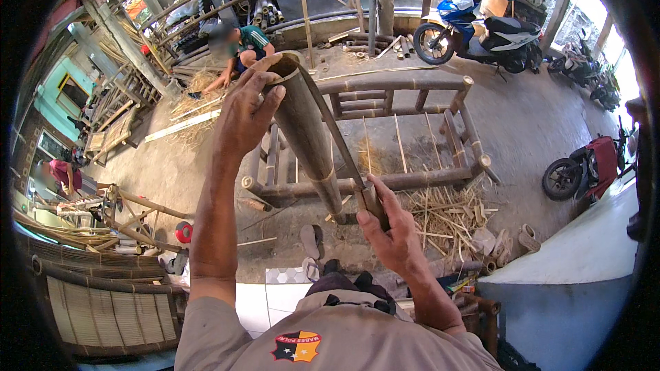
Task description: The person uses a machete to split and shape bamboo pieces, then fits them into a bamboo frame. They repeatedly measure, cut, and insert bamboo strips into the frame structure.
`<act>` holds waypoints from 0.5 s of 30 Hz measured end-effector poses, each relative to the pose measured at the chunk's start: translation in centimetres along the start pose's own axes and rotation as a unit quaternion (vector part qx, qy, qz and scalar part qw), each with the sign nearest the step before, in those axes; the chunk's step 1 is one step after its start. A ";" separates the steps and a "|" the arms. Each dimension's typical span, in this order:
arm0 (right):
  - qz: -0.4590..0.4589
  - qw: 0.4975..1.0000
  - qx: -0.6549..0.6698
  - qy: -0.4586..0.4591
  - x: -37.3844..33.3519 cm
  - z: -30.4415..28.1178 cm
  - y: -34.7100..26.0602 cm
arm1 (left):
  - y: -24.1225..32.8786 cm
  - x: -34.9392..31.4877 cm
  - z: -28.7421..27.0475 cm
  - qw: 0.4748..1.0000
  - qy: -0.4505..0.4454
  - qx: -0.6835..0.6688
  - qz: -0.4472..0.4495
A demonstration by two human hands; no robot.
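**Splitting a bamboo pole with a long blade**

Left hand (242,113) clasps the top rim of an upright, slightly tilted bamboo pole (306,134), fingers curled over the open end. Right hand (388,230) is clenched around the handle of a long blade (337,134). The blade runs up from that grip along the pole's right side to the top rim, just beside the left fingers. The pole's foot rests on the ground, below and left of the right fist, near a pair of sandals (311,240).

Beyond the pole, past both grips, stands a bamboo frame (405,130). Right of the knife hand lies a heap of bamboo slivers (447,216). Far above the left hand another person (240,51) crouches over straw; scooters (481,31) are parked further off.

To do it well, as I judge it: keep the left fingers clear of the edge at the rim, hold the pole steady and braced on the ground, keep the blade in line with the grain, and drive it down with even pressure so the split does not wander.
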State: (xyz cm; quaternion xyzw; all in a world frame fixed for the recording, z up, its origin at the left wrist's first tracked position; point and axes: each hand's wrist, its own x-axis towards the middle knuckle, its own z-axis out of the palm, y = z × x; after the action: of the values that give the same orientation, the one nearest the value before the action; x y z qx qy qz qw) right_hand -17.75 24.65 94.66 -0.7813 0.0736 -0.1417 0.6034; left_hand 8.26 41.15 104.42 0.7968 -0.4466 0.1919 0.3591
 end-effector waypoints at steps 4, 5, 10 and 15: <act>-0.053 0.998 -0.016 0.001 0.6 0.9 -0.7 | 0.1 0.2 -0.1 1.000 -0.001 -0.011 0.015; -0.065 0.998 -0.017 0.006 0.7 1.1 -0.8 | 0.2 0.2 0.0 1.000 0.002 -0.021 0.010; -0.062 0.997 -0.030 0.022 1.0 2.0 -0.9 | 0.9 0.1 0.4 0.999 0.002 -0.049 -0.017; -0.068 0.996 -0.041 0.033 0.7 2.4 -1.0 | 1.3 0.2 0.5 0.998 -0.001 -0.056 -0.038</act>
State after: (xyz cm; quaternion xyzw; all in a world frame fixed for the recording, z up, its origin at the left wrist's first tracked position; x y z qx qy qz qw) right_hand -16.41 26.91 95.12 -0.8037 0.0456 -0.2047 0.5569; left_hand 7.24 40.19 104.77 0.7915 -0.4266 0.1523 0.4102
